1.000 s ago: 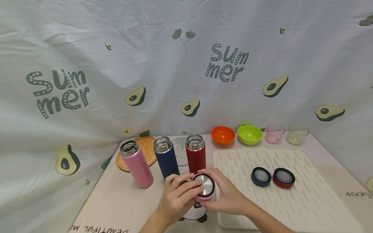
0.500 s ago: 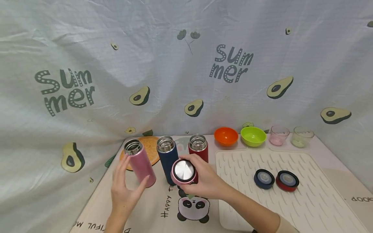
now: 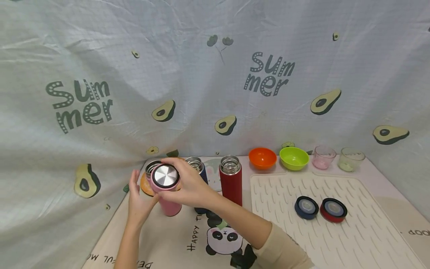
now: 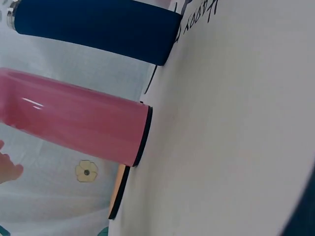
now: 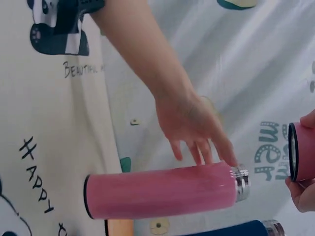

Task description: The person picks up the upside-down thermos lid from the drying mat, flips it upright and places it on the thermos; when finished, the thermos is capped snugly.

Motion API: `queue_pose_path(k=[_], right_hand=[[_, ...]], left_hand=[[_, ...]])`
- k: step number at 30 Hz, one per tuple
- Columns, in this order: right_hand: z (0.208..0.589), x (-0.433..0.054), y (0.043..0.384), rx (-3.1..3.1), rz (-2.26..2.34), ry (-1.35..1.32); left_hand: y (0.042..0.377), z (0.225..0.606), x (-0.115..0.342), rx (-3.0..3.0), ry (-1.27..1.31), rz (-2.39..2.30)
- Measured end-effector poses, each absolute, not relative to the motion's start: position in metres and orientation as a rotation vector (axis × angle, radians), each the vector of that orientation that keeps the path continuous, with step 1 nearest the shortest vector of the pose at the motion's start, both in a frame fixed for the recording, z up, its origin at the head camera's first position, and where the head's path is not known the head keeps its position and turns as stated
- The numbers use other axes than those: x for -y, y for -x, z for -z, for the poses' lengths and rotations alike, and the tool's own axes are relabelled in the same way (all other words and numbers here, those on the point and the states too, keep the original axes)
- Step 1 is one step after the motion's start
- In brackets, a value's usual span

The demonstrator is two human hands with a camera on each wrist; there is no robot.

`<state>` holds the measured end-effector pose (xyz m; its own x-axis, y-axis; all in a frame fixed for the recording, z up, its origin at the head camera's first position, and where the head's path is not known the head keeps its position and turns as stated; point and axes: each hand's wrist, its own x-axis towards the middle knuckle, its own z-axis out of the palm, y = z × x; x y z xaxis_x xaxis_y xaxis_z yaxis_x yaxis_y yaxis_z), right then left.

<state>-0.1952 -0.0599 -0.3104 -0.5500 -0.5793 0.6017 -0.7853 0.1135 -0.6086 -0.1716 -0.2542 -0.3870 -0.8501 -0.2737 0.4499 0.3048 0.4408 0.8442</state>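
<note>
Your right hand [image 3: 189, 185] holds the pink lid [image 3: 164, 177] in its grip just above the pink flask [image 3: 169, 204], which stands on the tabletop [image 3: 168, 243]. Your left hand [image 3: 138, 200], fingers straight, touches the flask's side.

Three flasks [image 3: 230, 179], three lids [image 3: 306, 207], two bowls [image 3: 262, 158] — two cups [image 3: 323, 157]

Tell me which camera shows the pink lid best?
The head view: the pink lid shows whole there, silver top facing the camera, held by the right hand in front of the pink bottle. The right wrist view catches only its edge at the frame's border. The left wrist view shows no lid, only bottles.
</note>
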Motion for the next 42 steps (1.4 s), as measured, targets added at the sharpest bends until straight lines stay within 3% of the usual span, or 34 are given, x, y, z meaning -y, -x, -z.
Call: queue_pose_path(k=[16,24,36,42], right_hand=[[0.31,0.124,0.231,2.308,-1.252,-1.289],[0.32,0.134,0.246,2.37,-1.359,-1.158],[0.34,0.14,0.243,2.406,-1.534,-0.869],[0.353,0.144,0.243,2.266,-1.737,-0.898]], left_hand=[[0.207,0.423,0.258,1.648,0.393,1.974],[0.21,0.431,0.257,1.803,0.401,1.733],[0.197,0.412,0.242,1.825,0.41,1.722],[0.198,0.414,0.243,1.828,0.454,1.683]])
